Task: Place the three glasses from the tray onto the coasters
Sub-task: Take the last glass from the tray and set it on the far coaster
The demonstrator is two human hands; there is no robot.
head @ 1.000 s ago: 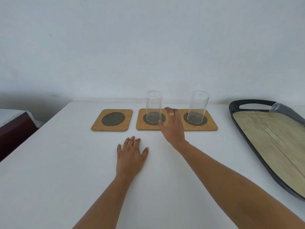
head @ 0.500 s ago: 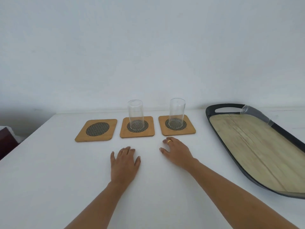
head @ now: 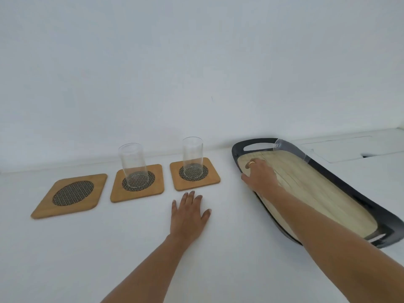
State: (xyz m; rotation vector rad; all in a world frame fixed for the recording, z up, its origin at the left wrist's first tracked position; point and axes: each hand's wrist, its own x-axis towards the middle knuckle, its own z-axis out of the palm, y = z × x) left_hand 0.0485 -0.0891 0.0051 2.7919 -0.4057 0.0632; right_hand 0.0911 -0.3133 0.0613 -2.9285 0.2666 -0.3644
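Three square wooden coasters with dark mesh centres lie in a row. The left coaster (head: 72, 194) is bare. An upright clear glass (head: 133, 165) stands on the middle coaster (head: 157, 189), and another glass (head: 192, 158) on the right coaster (head: 213, 178). A third clear glass (head: 290, 149) lies on its side against the far rim of the dark-rimmed, wood-bottomed tray (head: 349, 189). My right hand (head: 259, 176) is over the tray's left end, fingers apart, holding nothing, a short way from that glass. My left hand (head: 189, 217) rests flat on the table below the right coaster.
The white table (head: 87, 248) runs back to a pale wall. A white flat panel (head: 341, 149) sits behind the tray at the back right. The tray's near handle (head: 384, 235) is close to the right frame edge.
My right hand left the table in front of the coasters and went right, over the tray. The view swung right. My left hand stayed flat on the table.
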